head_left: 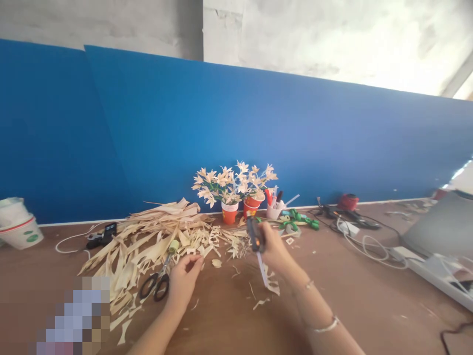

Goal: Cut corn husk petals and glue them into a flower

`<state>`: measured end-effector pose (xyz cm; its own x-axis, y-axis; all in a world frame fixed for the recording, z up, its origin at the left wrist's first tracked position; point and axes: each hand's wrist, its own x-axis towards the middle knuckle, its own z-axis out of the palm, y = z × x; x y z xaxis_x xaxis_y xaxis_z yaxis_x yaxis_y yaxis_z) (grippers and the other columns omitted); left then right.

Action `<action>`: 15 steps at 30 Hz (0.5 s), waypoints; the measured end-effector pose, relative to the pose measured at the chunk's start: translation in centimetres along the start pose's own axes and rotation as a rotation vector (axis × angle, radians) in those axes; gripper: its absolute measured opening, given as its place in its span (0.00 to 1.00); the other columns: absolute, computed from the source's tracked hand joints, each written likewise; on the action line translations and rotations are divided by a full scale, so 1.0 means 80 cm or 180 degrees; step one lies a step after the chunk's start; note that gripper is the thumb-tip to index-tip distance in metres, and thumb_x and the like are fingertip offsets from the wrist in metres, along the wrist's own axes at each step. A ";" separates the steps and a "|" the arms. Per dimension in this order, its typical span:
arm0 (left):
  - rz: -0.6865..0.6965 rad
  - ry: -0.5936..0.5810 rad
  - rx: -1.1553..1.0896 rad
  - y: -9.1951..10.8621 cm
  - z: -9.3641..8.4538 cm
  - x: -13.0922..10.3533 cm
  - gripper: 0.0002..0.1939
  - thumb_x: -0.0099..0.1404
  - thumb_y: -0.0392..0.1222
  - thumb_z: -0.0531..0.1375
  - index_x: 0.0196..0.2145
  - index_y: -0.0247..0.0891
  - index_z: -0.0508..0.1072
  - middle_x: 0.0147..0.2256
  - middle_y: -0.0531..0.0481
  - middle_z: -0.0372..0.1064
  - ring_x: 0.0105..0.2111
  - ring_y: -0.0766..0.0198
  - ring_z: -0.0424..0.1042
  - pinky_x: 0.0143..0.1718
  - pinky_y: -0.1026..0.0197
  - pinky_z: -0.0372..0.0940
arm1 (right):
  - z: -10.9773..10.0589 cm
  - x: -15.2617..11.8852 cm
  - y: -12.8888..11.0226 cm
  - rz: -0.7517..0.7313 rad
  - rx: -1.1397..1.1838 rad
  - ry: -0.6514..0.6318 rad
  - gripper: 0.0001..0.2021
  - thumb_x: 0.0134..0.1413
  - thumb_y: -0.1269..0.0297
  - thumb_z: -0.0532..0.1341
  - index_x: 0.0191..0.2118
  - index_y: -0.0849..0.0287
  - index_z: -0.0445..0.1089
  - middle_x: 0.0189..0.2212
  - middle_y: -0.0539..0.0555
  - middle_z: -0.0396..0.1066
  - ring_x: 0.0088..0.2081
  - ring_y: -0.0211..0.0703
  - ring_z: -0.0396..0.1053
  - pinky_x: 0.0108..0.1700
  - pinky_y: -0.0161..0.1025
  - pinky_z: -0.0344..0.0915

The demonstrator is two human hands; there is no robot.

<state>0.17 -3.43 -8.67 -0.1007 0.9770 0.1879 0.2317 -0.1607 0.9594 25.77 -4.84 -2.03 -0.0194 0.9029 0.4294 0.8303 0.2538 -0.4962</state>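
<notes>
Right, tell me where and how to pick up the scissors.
Take the scissors by the black loops, coming from the near side. The loops lie toward the person, while the blades point away toward the small green roll among the pale strips. The left hand seems best placed, being right beside the loops.

glue gun (254, 234): dark grey | strips (148, 241): pale straw | flowers (242, 184): cream | cups (229, 217): orange-red, yellow print | partition (236, 118): blue
</notes>
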 end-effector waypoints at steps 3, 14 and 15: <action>0.0006 -0.0014 0.0017 0.000 0.001 0.000 0.15 0.54 0.53 0.60 0.27 0.36 0.74 0.22 0.51 0.72 0.26 0.59 0.70 0.31 0.60 0.65 | -0.024 0.004 0.060 0.0938 -0.0770 -0.0136 0.14 0.41 0.69 0.57 0.39 0.59 0.59 0.32 0.56 0.69 0.36 0.50 0.66 0.37 0.40 0.55; -0.0047 -0.0107 0.0061 -0.003 -0.001 0.000 0.16 0.55 0.53 0.59 0.28 0.36 0.74 0.24 0.49 0.73 0.28 0.58 0.71 0.33 0.59 0.64 | -0.025 -0.011 0.119 0.2129 -0.1330 -0.0863 0.22 0.41 0.75 0.56 0.46 0.56 0.65 0.49 0.63 0.64 0.53 0.60 0.60 0.47 0.57 0.55; -0.0042 -0.0101 0.0053 -0.003 -0.001 0.000 0.16 0.55 0.53 0.59 0.28 0.35 0.74 0.24 0.50 0.73 0.27 0.58 0.71 0.33 0.59 0.64 | -0.027 -0.011 0.116 0.2140 -0.1352 -0.0850 0.21 0.42 0.74 0.56 0.46 0.56 0.65 0.49 0.63 0.64 0.53 0.61 0.59 0.47 0.57 0.55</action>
<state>0.07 -3.36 -8.90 -0.0732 0.9830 0.1684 0.2466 -0.1458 0.9581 34.74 -4.01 -5.36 0.4679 0.8805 -0.0760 0.8502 -0.4719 -0.2333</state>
